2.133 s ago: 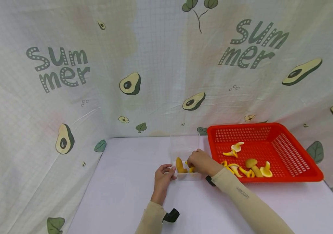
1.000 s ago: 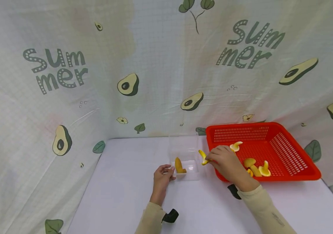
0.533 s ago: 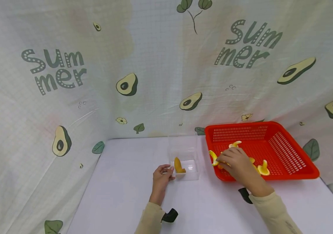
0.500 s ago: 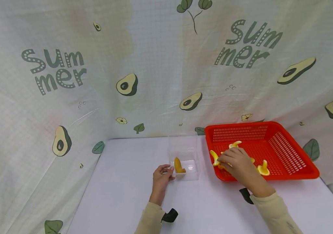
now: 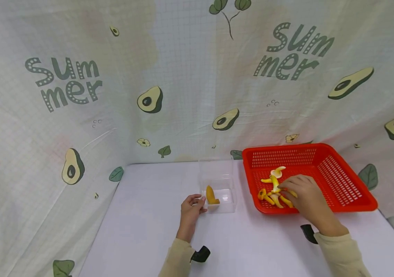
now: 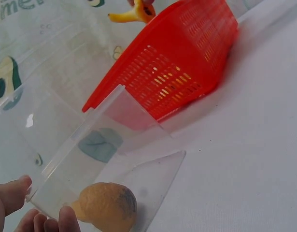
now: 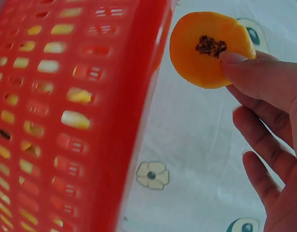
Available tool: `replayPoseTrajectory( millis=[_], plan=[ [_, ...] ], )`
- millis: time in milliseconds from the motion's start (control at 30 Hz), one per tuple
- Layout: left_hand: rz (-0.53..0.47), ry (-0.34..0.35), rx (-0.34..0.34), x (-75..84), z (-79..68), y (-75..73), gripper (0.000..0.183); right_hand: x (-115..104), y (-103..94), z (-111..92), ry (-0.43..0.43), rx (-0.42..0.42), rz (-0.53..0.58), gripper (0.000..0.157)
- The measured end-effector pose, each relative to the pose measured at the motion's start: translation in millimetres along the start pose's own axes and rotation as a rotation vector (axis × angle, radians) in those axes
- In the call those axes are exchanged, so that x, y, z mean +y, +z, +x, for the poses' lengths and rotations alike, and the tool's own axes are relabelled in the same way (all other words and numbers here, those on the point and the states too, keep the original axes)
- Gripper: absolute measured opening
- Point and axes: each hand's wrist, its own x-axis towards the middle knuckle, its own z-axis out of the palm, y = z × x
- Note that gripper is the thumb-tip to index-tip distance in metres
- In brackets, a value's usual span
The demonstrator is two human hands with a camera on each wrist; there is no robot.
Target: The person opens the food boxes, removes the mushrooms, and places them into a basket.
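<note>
My left hand (image 5: 190,211) pinches the left wall of a clear plastic box (image 5: 227,209), with the thumb on one side and fingers on the other in the left wrist view. Inside the box lies one brownish-yellow mushroom (image 5: 211,196). My right hand (image 5: 305,196) is over the left part of a red basket (image 5: 352,192) and pinches a yellow mushroom (image 7: 196,67) between thumb and fingers. The right wrist view shows its round, dark-centred face. Below that hand, several yellow mushrooms (image 5: 276,201) lie in the basket, some hidden by the hand.
The box's clear lid (image 5: 216,168) stands raised at its back. A white tablecloth (image 5: 141,215) covers the table, and a printed curtain (image 5: 183,57) hangs right behind it. Dark wrist camera mounts (image 5: 201,254) protrude beside both wrists.
My right hand has moved right, from inside the box to above the basket, bringing yellow mushroom out with it. Only the brownish mushroom is left in the box. My left hand stays put.
</note>
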Motion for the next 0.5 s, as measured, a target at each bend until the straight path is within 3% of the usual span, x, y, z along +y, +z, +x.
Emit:
replayPoseTrajectory(
  millis=[233,500],
  plan=[
    [-0.009,0.002,-0.004,1.5,-0.3,0.8,0.034,15,-4.0,-9,0.106,-0.014,-0.01,0.038],
    [-0.013,0.0,0.0,0.4,1.2,0.2,0.033,30,-8.1,-14,0.159,-0.016,-0.05,0.038]
  ],
)
